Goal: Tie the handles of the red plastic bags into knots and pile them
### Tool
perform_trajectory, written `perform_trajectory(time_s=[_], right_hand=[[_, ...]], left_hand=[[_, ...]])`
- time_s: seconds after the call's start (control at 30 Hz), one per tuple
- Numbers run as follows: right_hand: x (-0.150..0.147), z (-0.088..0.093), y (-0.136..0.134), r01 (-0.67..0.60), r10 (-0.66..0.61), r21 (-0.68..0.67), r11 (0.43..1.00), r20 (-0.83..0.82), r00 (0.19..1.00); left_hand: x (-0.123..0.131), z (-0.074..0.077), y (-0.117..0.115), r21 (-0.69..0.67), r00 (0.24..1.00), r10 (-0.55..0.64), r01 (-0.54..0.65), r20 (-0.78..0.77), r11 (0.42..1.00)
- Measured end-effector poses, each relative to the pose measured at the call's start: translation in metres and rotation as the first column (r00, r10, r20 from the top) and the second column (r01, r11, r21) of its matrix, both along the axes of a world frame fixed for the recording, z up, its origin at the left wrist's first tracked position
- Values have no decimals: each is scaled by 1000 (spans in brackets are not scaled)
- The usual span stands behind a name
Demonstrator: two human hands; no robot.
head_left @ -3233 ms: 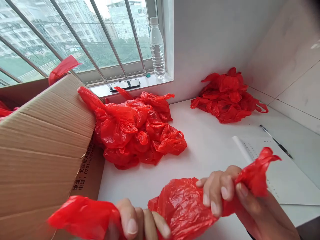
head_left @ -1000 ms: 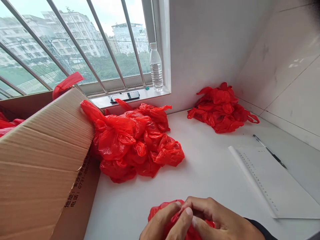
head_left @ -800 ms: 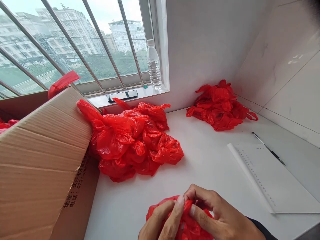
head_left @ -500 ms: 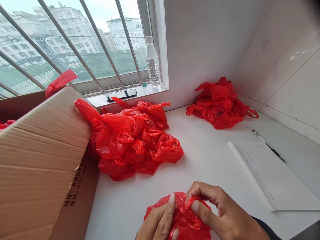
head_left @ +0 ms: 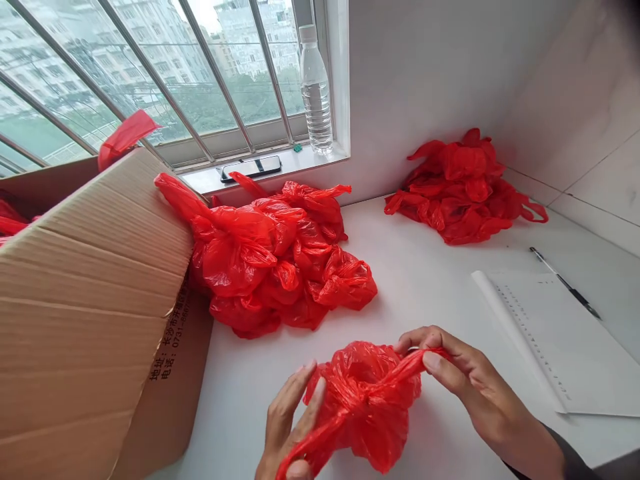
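Note:
A red plastic bag [head_left: 363, 400] is stretched between my two hands at the front of the white table, its twisted handles crossing in a knot at the middle. My left hand [head_left: 295, 427] grips one handle at the lower left, thumb partly cut off by the frame's bottom edge, with two fingers resting along the bag's side. On the right, my right hand [head_left: 455, 373] pinches the other handle between thumb and fingers. Whatever lies inside the bag is hidden.
Several knotted red bags [head_left: 280, 260] lie heaped beside a cardboard box [head_left: 90, 300] on the left. Another pile of red bags [head_left: 465, 190] sits by the back wall. A notebook [head_left: 555, 340] and a pen [head_left: 565, 283] lie at right; a bottle [head_left: 317, 100] and phone [head_left: 251, 168] stand on the windowsill.
My hands have moved apart, pulling the bag's handles outward to either side and drawing the knot into view. The camera view has tilted down and shifted slightly left.

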State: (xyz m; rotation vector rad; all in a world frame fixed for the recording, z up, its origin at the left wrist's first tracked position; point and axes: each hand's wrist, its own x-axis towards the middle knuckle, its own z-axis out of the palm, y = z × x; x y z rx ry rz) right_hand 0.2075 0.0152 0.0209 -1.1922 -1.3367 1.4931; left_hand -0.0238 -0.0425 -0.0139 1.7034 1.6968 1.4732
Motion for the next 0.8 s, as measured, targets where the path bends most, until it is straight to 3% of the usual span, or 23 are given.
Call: perform_trajectory(time_s=[0.17, 0.3, 0.47, 0.57, 0.63, 0.8], right_hand=[[-34, -12, -18, 115, -111, 29, 993, -129, 985], [-55, -38, -28, 139, -155, 217, 966, 60, 986], [-63, -77, -25, -42, -90, 356, 934, 346, 934], [-63, -87, -23, -105, -53, 364, 925, 397, 916], [-63, -84, -22, -66, -57, 328, 943, 352, 934], [-48, -54, -15, 179, -179, 6, 984, 17, 984]], left_hand=[[20, -30, 13, 26, 973, -121, 129, -194, 991], [26, -56, 11, 24, 927, -78, 93, -367, 995], [30, -85, 5, -24, 845, -7, -7, -535, 1000], [34, -87, 5, -75, 806, -48, 5, -590, 997], [34, -81, 5, -116, 826, -76, 13, -558, 993], [28, -53, 6, -148, 981, -11, -18, -196, 989]])
